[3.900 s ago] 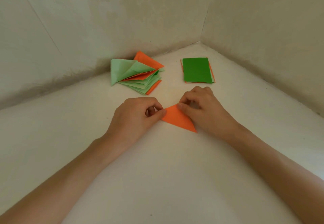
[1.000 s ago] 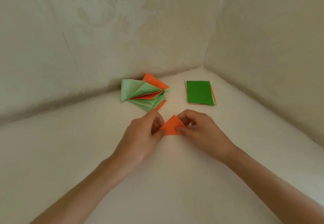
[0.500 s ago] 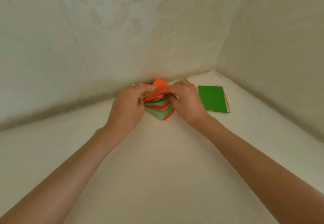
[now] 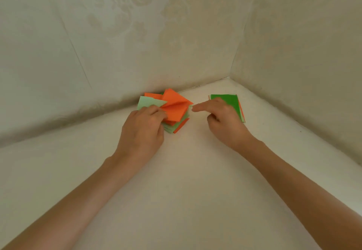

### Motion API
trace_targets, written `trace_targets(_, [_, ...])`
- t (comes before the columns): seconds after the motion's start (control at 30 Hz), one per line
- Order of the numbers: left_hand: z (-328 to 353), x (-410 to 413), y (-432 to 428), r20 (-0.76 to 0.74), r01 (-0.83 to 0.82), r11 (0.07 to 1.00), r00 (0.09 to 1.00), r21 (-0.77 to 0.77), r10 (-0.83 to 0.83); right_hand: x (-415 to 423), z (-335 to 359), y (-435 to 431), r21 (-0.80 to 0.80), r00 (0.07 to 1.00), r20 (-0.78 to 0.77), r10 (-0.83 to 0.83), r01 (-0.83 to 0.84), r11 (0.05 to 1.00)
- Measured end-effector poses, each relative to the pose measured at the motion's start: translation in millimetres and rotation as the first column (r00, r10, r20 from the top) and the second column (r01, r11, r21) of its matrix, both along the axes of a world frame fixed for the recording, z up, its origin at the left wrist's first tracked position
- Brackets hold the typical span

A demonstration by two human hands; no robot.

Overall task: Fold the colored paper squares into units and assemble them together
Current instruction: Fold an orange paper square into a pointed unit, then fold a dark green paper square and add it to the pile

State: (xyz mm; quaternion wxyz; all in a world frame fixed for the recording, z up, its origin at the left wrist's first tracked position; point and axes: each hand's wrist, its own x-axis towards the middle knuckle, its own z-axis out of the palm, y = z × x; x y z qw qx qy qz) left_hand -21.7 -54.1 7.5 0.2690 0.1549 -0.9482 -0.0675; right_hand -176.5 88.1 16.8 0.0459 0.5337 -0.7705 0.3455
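A pile of folded orange and light green paper units (image 4: 172, 110) lies near the back wall, with an orange unit on top. My left hand (image 4: 143, 132) rests on the pile's left side, its fingertips pressing on the top papers. My right hand (image 4: 223, 120) hovers just right of the pile, index finger stretched toward it, holding nothing. A flat stack of paper squares (image 4: 231, 100) with a dark green sheet on top lies further right, partly hidden behind my right hand.
The white surface (image 4: 186, 181) is closed in by a back wall (image 4: 117, 53) and a right wall (image 4: 303, 53) that meet in a corner behind the papers.
The folded orange unit went from between my hands onto the pile. My right hand has since let go and drawn back to the right; my left hand stays on the pile.
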Motion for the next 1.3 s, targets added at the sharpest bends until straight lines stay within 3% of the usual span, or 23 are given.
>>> trace_targets(0.07, [5,-3,12,-0.051,0.037,0.999,0.998,0.007,-0.036,-13,6,20,0.013,0.993,0.032,-0.114,0.114,0.993])
trace_targets(0.17, [6,-9,41,-0.138,0.147,0.989,0.98,0.018,-0.143,-36,-1,43,0.294,0.975,-0.026,-0.22,0.218,0.931])
trace_targets(0.23, [-1,-15,55,-0.15,0.212,0.977,0.966,0.004,-0.209,-42,-9,51,0.395,0.967,-0.028,-0.255,0.245,0.886])
trace_targets(0.5, [-21,-24,60,-0.172,0.262,0.944,0.958,0.2,-0.229,-40,-16,53,0.238,0.977,-0.062,-0.203,0.212,0.948])
trace_targets(0.67, [-23,-23,56,-0.135,0.26,0.921,0.964,0.291,-0.229,-39,-10,51,0.278,0.951,0.207,-0.231,0.169,0.945])
trace_targets(0.73, [-21,-21,56,-0.139,0.253,0.91,0.966,0.329,-0.218,-37,-7,52,0.209,0.959,0.172,-0.225,0.187,0.96])
trace_targets(0.8, [-18,-20,56,-0.175,0.25,0.916,0.963,0.315,-0.202,-25,0,57,0.037,0.98,0.087,-0.181,0.179,0.983])
trace_targets(0.9, [-14,-16,51,-0.184,0.287,0.944,0.949,0.162,-0.256,4,12,68,-0.089,0.968,0.249,0.043,-0.021,0.996])
trace_targets(0.97, [-13,-10,48,-0.139,0.356,0.929,0.929,0.1,-0.342,15,9,75,-0.072,0.928,0.343,0.144,-0.127,0.989])
trace_targets(1.07, [-16,-3,49,-0.028,0.475,0.879,0.88,0.049,-0.474,16,-3,84,-0.005,0.914,0.381,0.139,-0.148,0.989])
trace_targets(1.2, [-19,2,56,0.065,0.515,0.857,0.854,0.02,-0.516,16,-16,92,0.201,0.983,0.151,0.101,-0.131,0.971])
trace_targets(1.3, [-17,5,59,0.072,0.466,0.884,0.881,0.032,-0.467,17,-17,96,0.245,0.989,0.121,0.084,-0.112,0.963])
